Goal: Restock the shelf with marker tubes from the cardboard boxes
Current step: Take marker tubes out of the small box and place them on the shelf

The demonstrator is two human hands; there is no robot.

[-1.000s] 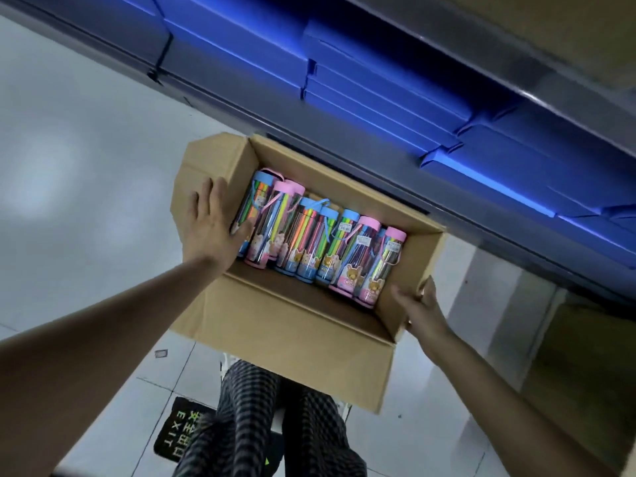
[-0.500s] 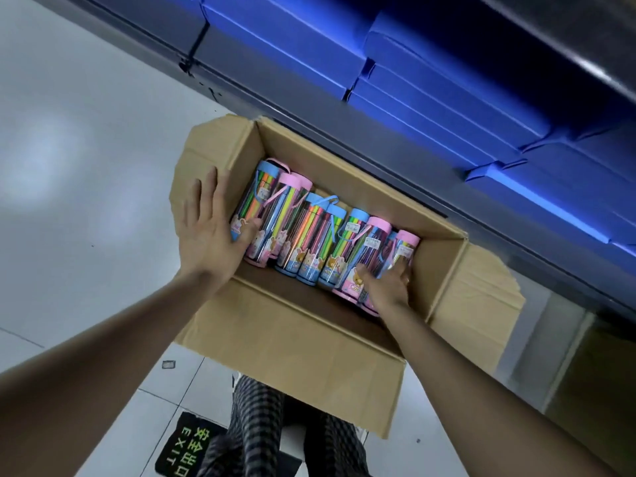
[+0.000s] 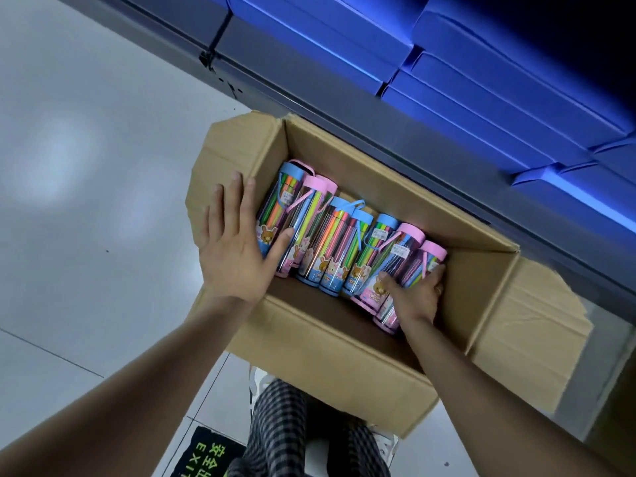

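Head view, right hand (image 3: 414, 297) covering pink-capped tube (image 3: 411, 280)

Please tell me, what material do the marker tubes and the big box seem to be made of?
The marker tubes look like clear, glossy plastic: the coloured pens show through the walls, which catch light streaks, and the caps are opaque pink or blue. The cardboard box looks like plain brown corrugated card, matte, with folded flaps. Its corrugation itself is not visible, so that part is a guess.

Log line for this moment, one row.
left hand flat on box edge | right hand grips pink-capped tube | shelf restock pending
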